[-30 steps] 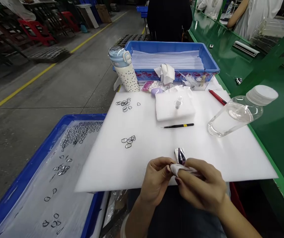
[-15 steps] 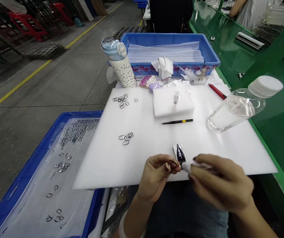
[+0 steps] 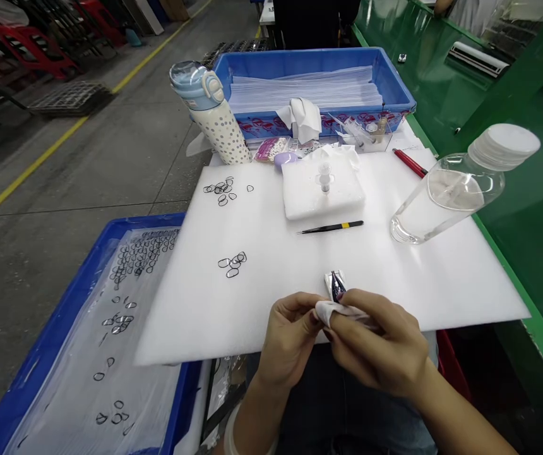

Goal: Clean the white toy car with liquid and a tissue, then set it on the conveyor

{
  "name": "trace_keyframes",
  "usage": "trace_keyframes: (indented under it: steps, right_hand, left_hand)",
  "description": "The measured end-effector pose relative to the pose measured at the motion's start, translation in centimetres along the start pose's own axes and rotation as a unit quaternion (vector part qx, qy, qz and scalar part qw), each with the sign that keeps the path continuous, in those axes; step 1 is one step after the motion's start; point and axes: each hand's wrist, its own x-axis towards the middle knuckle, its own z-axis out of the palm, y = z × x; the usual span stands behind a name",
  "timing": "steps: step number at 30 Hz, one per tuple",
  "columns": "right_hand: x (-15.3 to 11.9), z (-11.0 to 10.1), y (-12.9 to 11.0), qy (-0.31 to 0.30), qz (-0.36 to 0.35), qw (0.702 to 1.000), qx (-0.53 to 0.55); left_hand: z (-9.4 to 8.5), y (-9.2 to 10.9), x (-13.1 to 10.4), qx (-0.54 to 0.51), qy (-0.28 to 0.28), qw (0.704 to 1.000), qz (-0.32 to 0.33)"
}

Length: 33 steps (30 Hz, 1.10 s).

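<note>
My left hand (image 3: 285, 347) is closed in a pinch low over the near edge of the white foam sheet (image 3: 271, 253). The small black ring seen in its fingertips earlier is now covered. In my right hand (image 3: 385, 347) a white cloth (image 3: 331, 311) is wrapped over the fingertips and pressed against the left fingertips. Just beyond both hands lies a small glossy black piece on a white base (image 3: 334, 284), partly hidden by my right fingers. Loose thin black rings (image 3: 232, 272) form a small cluster on the foam, with another group of rings (image 3: 223, 188) farther back.
Tweezers (image 3: 331, 227) lie before a foam block (image 3: 321, 199). A clear bottle (image 3: 461, 189) stands right, near a red pen (image 3: 408, 162). Behind are a dotted tumbler (image 3: 219, 129) and a blue bin (image 3: 394, 95). At left, a blue tray (image 3: 70, 309) holds many rings.
My right hand has moved left, bringing the cloth onto the left fingertips and over the black ring. The whole view has shifted slightly.
</note>
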Motion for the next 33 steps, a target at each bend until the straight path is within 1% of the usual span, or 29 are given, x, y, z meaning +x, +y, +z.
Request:
trace_keyframes:
  steps: [2,4,5,6,7,8,9,10,11,12,13,14,15,16,18,23,27,31,33]
  right_hand:
    - [-0.1,-0.6,0.1,-0.024,-0.015,0.999,-0.014]
    - [-0.5,-1.8,0.7,-0.043,-0.011,0.999,-0.018]
    - [-0.8,-2.4,1.1,-0.037,0.008,0.999,-0.019]
    - [-1.2,-2.9,1.5,-0.016,0.041,0.999,-0.019]
    - [-1.5,-3.3,2.0,0.010,0.083,0.996,-0.016]
    - [-1.9,-3.5,2.4,0.034,0.129,0.991,-0.006]
    - [-2.2,-3.5,2.7,0.047,0.170,0.984,0.010]
    - [-2.4,-3.3,3.0,0.046,0.201,0.978,0.030]
    - [-2.6,-2.9,3.2,0.035,0.224,0.973,0.051]
    - [-2.7,-2.5,3.3,0.017,0.239,0.968,0.068]
    - [-2.8,-2.0,3.3,-0.004,0.250,0.965,0.079]
    - [-2.8,-1.6,3.3,-0.020,0.259,0.962,0.081]
    - [-2.7,-1.2,3.2,-0.032,0.268,0.960,0.078]
    - [-2.7,-0.9,3.1,-0.040,0.276,0.958,0.071]
    - [-2.5,-0.6,3.0,-0.052,0.287,0.955,0.058]
    - [-2.3,-0.7,3.1,-0.103,0.298,0.947,0.065]
    - [-2.2,-0.6,3.2,-0.115,0.308,0.942,0.073]
    - [-2.0,-0.5,3.2,-0.118,0.314,0.939,0.071]
    - [-1.7,-0.5,3.3,-0.133,0.318,0.936,0.068]
  left_hand:
    - [0.0,0.0,-0.1,0.017,0.004,1.000,0.012]
    - [-0.3,0.0,-0.4,0.056,0.009,0.997,0.044]
    - [-0.4,0.1,-0.6,0.099,0.016,0.993,0.069]
    - [-0.6,0.1,-0.8,0.162,0.027,0.981,0.103]
    - [-0.7,0.0,-1.0,0.242,0.041,0.958,0.145]
    - [-0.8,-0.1,-1.2,0.329,0.055,0.922,0.194]
    - [-0.8,-0.2,-1.3,0.411,0.064,0.876,0.246]
    - [-0.8,-0.4,-1.3,0.478,0.066,0.824,0.296]
    - [-0.7,-0.7,-1.2,0.526,0.063,0.776,0.342]
    - [-0.6,-1.0,-1.1,0.560,0.052,0.735,0.378]
    - [-0.5,-1.3,-1.0,0.584,0.040,0.705,0.400]
    - [-0.4,-1.5,-0.8,0.602,0.029,0.685,0.410]
    - [-0.3,-1.7,-0.7,0.617,0.022,0.672,0.409]
    - [-0.3,-1.9,-0.6,0.628,0.019,0.666,0.402]
    - [-0.2,-1.9,-0.4,0.641,0.017,0.668,0.379]
    - [-0.3,-1.4,-0.5,0.636,0.035,0.697,0.331]
    - [-0.5,-1.1,-0.5,0.629,0.054,0.718,0.294]
    - [-0.5,-1.2,-0.5,0.629,0.051,0.725,0.276]
    - [-0.4,-1.2,-0.4,0.631,0.051,0.727,0.267]
